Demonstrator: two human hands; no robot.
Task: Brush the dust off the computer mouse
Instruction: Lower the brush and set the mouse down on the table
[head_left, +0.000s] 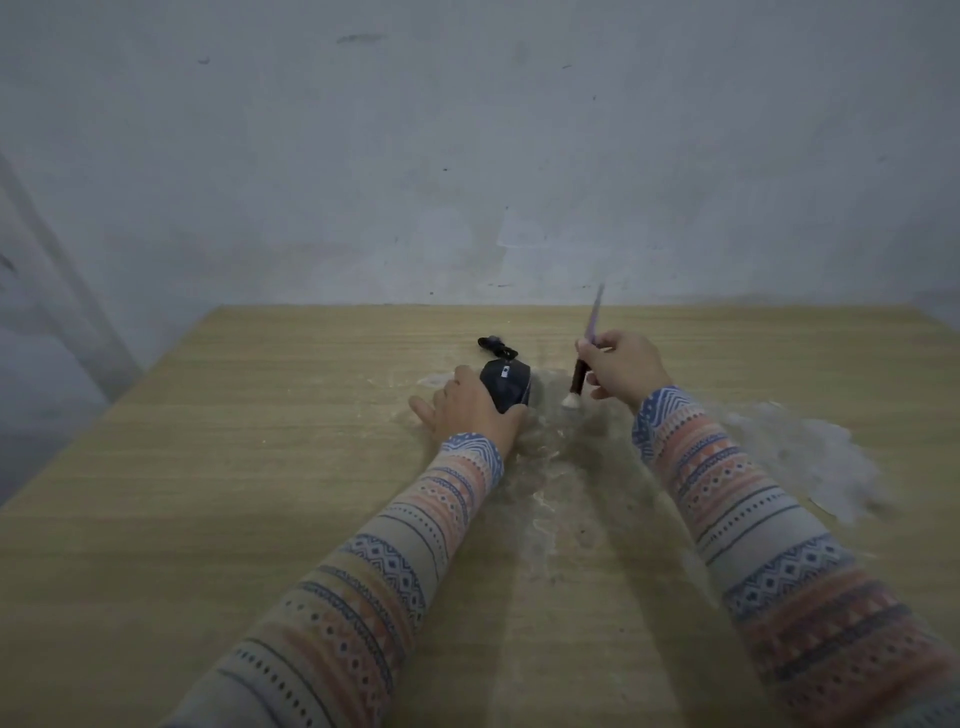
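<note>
Both hands were busy: your left hand (470, 410) gripped the mouse (505, 387) on the table (260, 467), right hand (626, 369) pinched the brush (579, 376) beside it; next, bristles onto the shell.

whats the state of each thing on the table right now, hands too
computer mouse: on the table, held at its near end
cable: bundled behind the mouse
brush: tilted, bristles down, right of the mouse, apart from it
left hand: grip on the mouse
right hand: grip on the brush
table: dusty near the mouse
</note>
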